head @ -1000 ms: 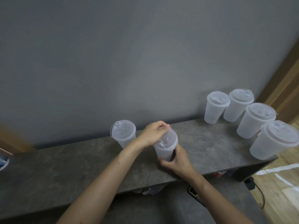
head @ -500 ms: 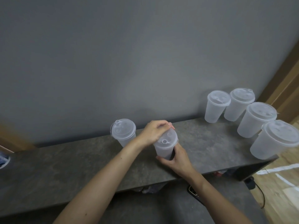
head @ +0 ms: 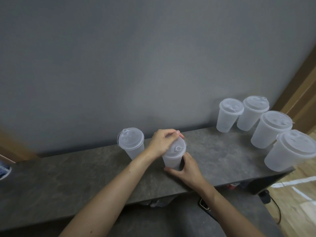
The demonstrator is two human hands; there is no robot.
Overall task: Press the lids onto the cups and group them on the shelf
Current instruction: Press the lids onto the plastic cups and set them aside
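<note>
A translucent plastic cup (head: 172, 160) stands at the middle of the dark stone shelf (head: 68, 177). Its lid (head: 177, 149) sits on its rim. My left hand (head: 162, 142) lies over the lid's far left edge, fingers curled down round the rim. My right hand (head: 185, 168) grips the cup's base from the front right. A second lidded cup (head: 131, 144) stands just left of it, untouched. Several lidded cups are grouped at the shelf's right end, among them one at the back (head: 228, 115) and one at the front corner (head: 290, 152).
A grey wall rises right behind the shelf. A lower dark surface (head: 171, 219) lies under the shelf's front edge, with a phone-like object (head: 204, 205) on it. Wooden floor and a cable (head: 275, 209) show at the lower right.
My left hand has shifted its fingers along the lid's rim while my right hand keeps hold of the cup's base. The cup stands in the same spot.
</note>
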